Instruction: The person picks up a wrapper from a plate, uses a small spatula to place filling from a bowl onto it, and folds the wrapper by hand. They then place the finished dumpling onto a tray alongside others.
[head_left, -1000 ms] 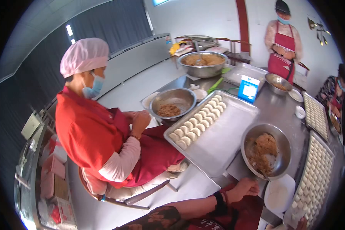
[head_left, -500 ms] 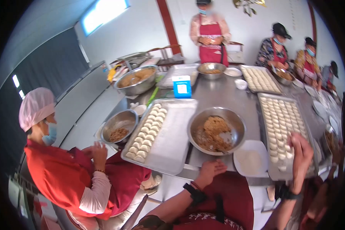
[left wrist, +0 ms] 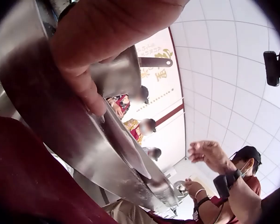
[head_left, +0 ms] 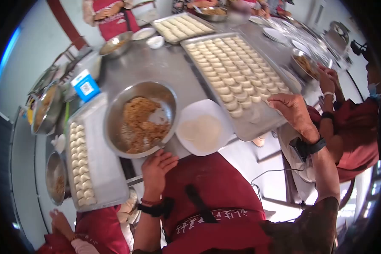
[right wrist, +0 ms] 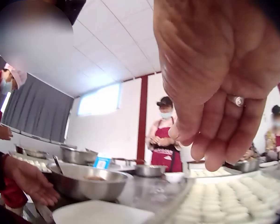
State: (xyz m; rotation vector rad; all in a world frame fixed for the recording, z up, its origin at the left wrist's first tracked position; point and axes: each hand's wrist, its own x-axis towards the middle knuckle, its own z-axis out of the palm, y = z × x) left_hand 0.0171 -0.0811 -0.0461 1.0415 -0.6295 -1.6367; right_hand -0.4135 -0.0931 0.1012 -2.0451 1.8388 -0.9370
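My left hand (head_left: 156, 167) rests flat on the steel table's near edge, fingers spread, touching the rim of a steel bowl (head_left: 114, 111) of brown minced filling. From the left wrist view the thumb (left wrist: 91, 95) lies against the bowl's side. My right hand (head_left: 290, 108) hovers over the near corner of a large tray (head_left: 258, 122) packed with rows of white dough pieces. Its fingers (right wrist: 210, 149) hang down loosely with a ring on one, and nothing shows between them. A white plate (head_left: 188, 112) of round wrappers lies between the bowl and the tray.
A second tray (head_left: 103, 169) with a row of filled pieces lies to the left, beside a small bowl (head_left: 55, 178). A blue box (head_left: 85, 86) and more bowls and trays stand farther back. Other people in red aprons sit close on both sides.
The head view swung from the left neighbour down onto the table. My right hand came down from a raised position to the big tray's near corner. My left hand stayed by the bowl.
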